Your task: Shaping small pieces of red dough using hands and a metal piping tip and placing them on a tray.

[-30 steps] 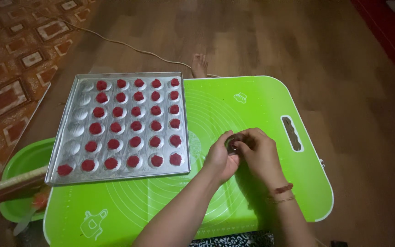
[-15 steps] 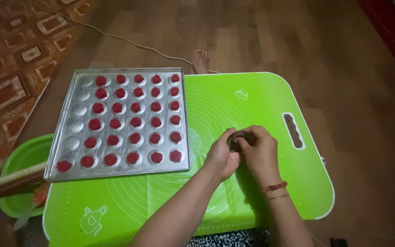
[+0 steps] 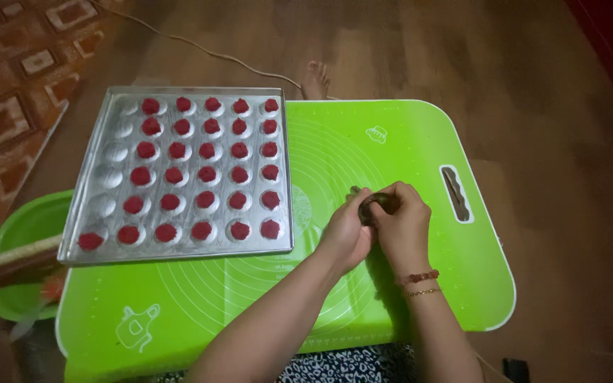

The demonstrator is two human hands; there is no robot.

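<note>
Pinched between the fingertips of both hands, a small dark round piece [image 3: 376,204] is held just right of the frame's centre, low over the green board [image 3: 406,142]. In the head view, the left hand [image 3: 349,230] is curled around the piece from the left and the right hand [image 3: 400,225] is closed on it from the right, so both are equally near; what the piece is made of cannot be told. No long axis is shown by the piece, which looks round. The metal tray [image 3: 101,186] is set to the left of the grip, on the board's left half, with rows of red-filled cups [image 3: 207,177]; its leftmost column looks mostly unfilled. A green bowl [image 3: 23,234] is seen at the left edge, and a bare foot [image 3: 315,78] and a cord [image 3: 200,48] above.
</note>
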